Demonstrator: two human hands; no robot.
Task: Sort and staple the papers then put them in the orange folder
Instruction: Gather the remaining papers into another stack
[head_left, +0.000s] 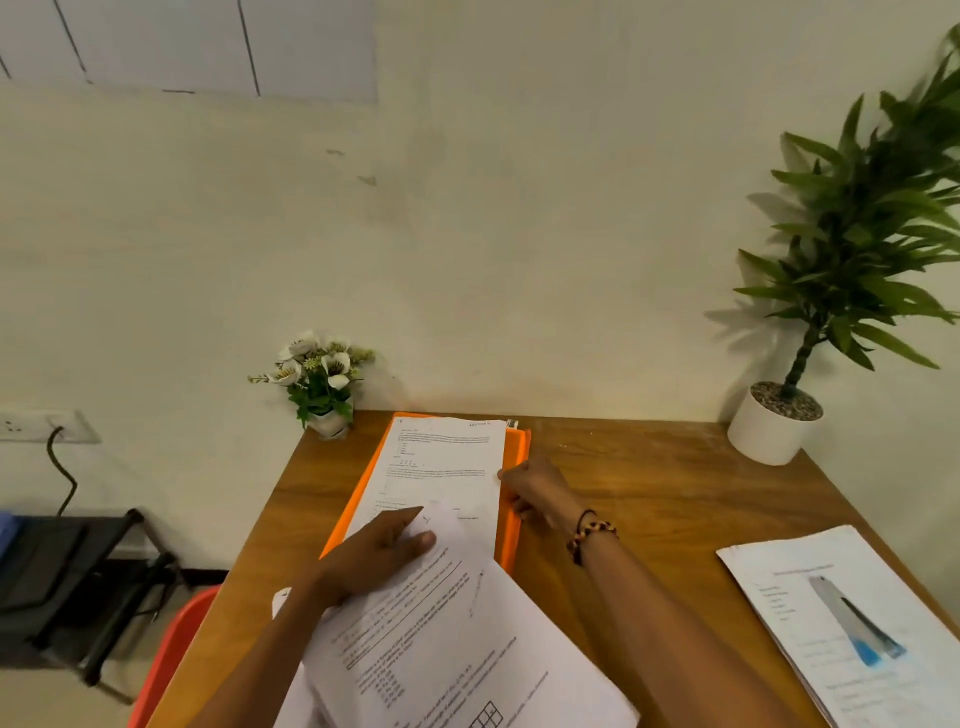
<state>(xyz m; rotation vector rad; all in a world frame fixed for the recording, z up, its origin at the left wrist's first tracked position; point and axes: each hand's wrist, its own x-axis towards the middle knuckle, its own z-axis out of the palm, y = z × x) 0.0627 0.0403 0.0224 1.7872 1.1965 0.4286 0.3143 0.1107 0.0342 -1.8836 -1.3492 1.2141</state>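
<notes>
1. Holding a bundle of printed papers (447, 639) in the left hand (374, 551), fingers and thumb curled round its far corner; bundle at the near middle of the surface (649, 499), slanting, partly over the near end of the orange folder (511, 499).
2. Resting the right hand (540, 491) on the right edge of the top sheet (441, 467) lying on the folder, fingers bent at the paper edge; cannot tell whether pinching the sheet or only pressing on it. Bead bracelet (592, 535) on that wrist.
3. Lying flat at the far middle of the surface, close to the wall: the orange folder, with only its left and right borders showing round the sheet.
4. Lying apart at the near right: a second set of papers (852, 623) with a printed picture, touched by neither hand.
5. Standing at the far edge: a small flower pot (319, 384) to the left of the folder and a tall green plant (779, 421) at the far right. No stapler visible.
6. Judging the handling: light, thin, limp sheets, likely to bend, slide or fan out if lifted by one corner only. Better taken at an edge or corner between thumb and fingers, supported by the other hand, and squared before stapling.
7. Judging the folder: probably stiffer and smooth, so sheets may slip on it; best held down at a border while the papers go in.
</notes>
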